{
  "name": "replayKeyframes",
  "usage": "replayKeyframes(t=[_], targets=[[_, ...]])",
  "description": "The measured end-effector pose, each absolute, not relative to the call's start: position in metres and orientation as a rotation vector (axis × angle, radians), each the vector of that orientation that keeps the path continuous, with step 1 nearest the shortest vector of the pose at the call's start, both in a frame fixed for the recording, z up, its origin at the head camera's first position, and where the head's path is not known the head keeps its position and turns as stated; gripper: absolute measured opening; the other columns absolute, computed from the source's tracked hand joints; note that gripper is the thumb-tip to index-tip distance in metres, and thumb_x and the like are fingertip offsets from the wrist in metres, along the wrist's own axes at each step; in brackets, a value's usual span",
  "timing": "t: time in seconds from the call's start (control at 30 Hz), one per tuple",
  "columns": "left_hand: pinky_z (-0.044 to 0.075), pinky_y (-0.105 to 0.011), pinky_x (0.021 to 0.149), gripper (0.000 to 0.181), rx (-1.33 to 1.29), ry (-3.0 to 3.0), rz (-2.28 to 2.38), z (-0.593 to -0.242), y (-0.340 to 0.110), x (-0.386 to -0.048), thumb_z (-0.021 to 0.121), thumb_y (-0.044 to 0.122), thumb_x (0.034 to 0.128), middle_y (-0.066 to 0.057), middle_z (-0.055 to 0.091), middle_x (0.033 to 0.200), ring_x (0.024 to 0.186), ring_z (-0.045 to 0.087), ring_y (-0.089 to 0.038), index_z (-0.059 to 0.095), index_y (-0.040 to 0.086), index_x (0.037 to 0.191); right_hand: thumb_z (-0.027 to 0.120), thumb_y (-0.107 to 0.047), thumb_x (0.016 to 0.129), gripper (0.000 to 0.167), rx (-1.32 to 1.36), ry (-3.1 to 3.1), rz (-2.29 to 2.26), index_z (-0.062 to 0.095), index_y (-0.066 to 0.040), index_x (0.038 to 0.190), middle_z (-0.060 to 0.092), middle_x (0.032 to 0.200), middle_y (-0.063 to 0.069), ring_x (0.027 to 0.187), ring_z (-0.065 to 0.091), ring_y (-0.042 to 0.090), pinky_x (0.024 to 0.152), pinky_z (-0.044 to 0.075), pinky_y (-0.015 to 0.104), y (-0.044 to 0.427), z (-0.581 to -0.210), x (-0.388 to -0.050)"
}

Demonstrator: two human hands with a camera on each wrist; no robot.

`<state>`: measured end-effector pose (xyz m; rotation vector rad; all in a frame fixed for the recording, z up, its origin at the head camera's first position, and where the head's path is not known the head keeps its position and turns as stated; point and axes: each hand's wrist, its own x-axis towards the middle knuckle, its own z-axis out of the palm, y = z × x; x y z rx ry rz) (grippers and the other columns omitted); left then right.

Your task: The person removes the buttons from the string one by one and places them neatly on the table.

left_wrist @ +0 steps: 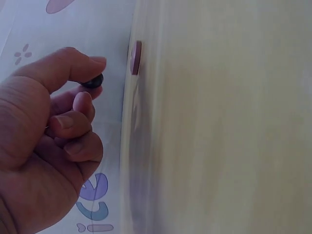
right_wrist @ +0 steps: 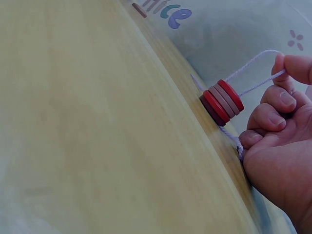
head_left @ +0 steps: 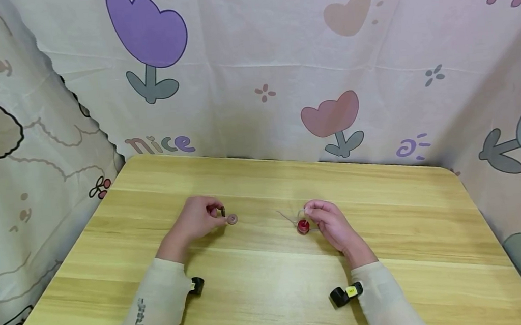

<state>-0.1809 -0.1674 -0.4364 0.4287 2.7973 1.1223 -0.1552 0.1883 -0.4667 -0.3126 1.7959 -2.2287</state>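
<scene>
My left hand (head_left: 197, 219) pinches a small dark button (left_wrist: 92, 81) between thumb and forefinger, just above the table. Close by its fingertips, a pinkish-brown button (head_left: 232, 219) lies on the wood; the left wrist view shows that button (left_wrist: 136, 57) edge-on. My right hand (head_left: 333, 223) pinches a white string (right_wrist: 256, 87) between thumb and forefinger, the other fingers curled in. Threaded on the string is a stack of several red, pink and dark red buttons (right_wrist: 222, 103), resting on the table. A loose string end (head_left: 285, 215) points left from the stack.
The pale wooden table (head_left: 262, 295) extends around both hands. A printed cloth (head_left: 242, 41) hangs behind it and at the sides. Black wrist cameras (head_left: 340, 297) are strapped at both sleeves.
</scene>
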Motion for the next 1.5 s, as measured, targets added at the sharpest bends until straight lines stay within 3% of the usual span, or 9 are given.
replayKeyframes(t=[0.17, 0.43, 0.67, 0.9, 1.5], targets=[[0.044, -0.035, 0.063, 0.015, 0.414, 2.813, 1.081, -0.435, -0.173, -0.179, 0.082, 0.007, 0.0781, 0.0, 0.055, 0.067, 0.064, 0.05, -0.017, 0.072, 0.005, 0.089, 0.054, -0.008, 0.098, 0.014, -0.32, 1.784, -2.235, 0.06, 0.005, 0.094, 0.042, 0.074, 0.0, 0.08, 0.042, 0.018, 0.078, 0.037, 0.031, 0.189, -0.466, -0.155], [0.042, -0.033, 0.06, 0.013, 0.424, 2.852, 0.988, -0.435, -0.181, -0.18, 0.079, 0.002, 0.0737, 0.0, 0.052, 0.062, 0.059, 0.047, -0.015, 0.07, 0.004, 0.084, 0.054, -0.008, 0.098, 0.015, -0.313, 1.786, -2.233, 0.059, 0.006, 0.093, 0.042, 0.075, 0.001, 0.079, 0.042, 0.018, 0.077, 0.037, 0.031, 0.188, -0.466, -0.155], [0.045, -0.033, 0.062, 0.017, 0.379, 2.847, 0.938, -0.435, -0.185, -0.177, 0.081, 0.005, 0.0745, 0.001, 0.055, 0.063, 0.059, 0.05, -0.015, 0.072, 0.0, 0.089, 0.054, -0.008, 0.099, 0.016, -0.302, 1.784, -2.231, 0.059, 0.006, 0.094, 0.041, 0.074, 0.001, 0.078, 0.041, 0.018, 0.076, 0.036, 0.03, 0.188, -0.466, -0.155], [0.04, -0.033, 0.06, 0.015, 0.384, 2.819, 0.957, -0.436, -0.186, -0.177, 0.084, 0.012, 0.0769, 0.002, 0.052, 0.059, 0.056, 0.046, -0.013, 0.072, 0.006, 0.084, 0.054, -0.008, 0.098, 0.015, -0.298, 1.787, -2.233, 0.059, 0.005, 0.093, 0.041, 0.073, 0.001, 0.079, 0.041, 0.019, 0.076, 0.036, 0.031, 0.189, -0.465, -0.155], [0.043, -0.035, 0.065, 0.019, 0.327, 2.81, 1.033, -0.442, -0.193, -0.177, 0.087, 0.015, 0.0767, 0.001, 0.057, 0.068, 0.065, 0.051, -0.016, 0.075, 0.006, 0.089, 0.053, -0.007, 0.098, 0.016, -0.311, 1.783, -2.242, 0.059, 0.007, 0.095, 0.043, 0.076, 0.001, 0.081, 0.042, 0.019, 0.078, 0.038, 0.031, 0.189, -0.468, -0.156]])
